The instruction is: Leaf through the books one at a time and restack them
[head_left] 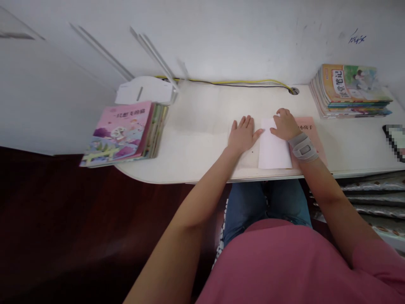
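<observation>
Operating from a distance, I am resting the left hand (pixel 242 136) flat on the white, round-cornered desk (pixel 196 139), its thumb standing wide of the other fingers and pointing at a plain white paper page (pixel 274 154) near the front edge. Wearing a translucent grey wristband (pixel 304 147), the right hand (pixel 283 125) is curling over that page and the adjoining pink-covered paper book (pixel 313 137); whether its fingers are gripping paper, I cannot tell.

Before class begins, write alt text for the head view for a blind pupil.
A person's left hand lies spread on a white desk; the right hand is over a white sheet and pink book. A left stack and right stack of books flank them.
</observation>
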### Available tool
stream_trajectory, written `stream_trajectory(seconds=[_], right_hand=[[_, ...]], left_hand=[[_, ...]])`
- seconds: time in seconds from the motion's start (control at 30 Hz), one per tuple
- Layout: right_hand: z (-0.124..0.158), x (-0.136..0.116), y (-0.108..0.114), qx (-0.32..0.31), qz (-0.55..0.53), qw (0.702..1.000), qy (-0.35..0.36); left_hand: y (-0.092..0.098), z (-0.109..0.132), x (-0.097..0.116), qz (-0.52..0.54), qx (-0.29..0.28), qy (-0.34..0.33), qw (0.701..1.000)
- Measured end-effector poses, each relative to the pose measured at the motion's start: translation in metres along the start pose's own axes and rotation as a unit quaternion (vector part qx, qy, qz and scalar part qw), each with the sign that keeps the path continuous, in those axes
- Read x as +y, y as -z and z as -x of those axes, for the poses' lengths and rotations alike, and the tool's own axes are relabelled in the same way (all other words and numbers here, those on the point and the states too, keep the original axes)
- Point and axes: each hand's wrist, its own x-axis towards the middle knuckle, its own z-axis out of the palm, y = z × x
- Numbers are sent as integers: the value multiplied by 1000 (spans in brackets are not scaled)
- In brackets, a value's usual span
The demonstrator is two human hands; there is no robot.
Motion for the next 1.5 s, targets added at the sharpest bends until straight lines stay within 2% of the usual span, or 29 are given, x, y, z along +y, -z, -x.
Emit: stream_trajectory(seconds=[0.2, 0.53, 0.77, 1.03, 1.17, 1.5], right_hand=[[1, -2, -3, 20, -4, 1000, -15], [-4, 7, -5, -3, 2, 1000, 17], [-3, 9, -3, -18, -6, 999, 42], [4, -15, 2, -26, 82, 992, 88], [6, -21, 3, -69, 96, 986, 115], [6, -22, 4, -78, 117, 983, 117]], left_hand=[[1, 1, -2, 27, 17, -8, 999], [-3, -1, -6, 41, 59, -16, 997], [-4, -3, -8, 33, 68, -19, 997], [-1, 3, -3, 30, 86, -24, 996], [0, 5, 0, 30, 53, -42, 997], [-1, 2, 0, 26, 35, -14, 999]])
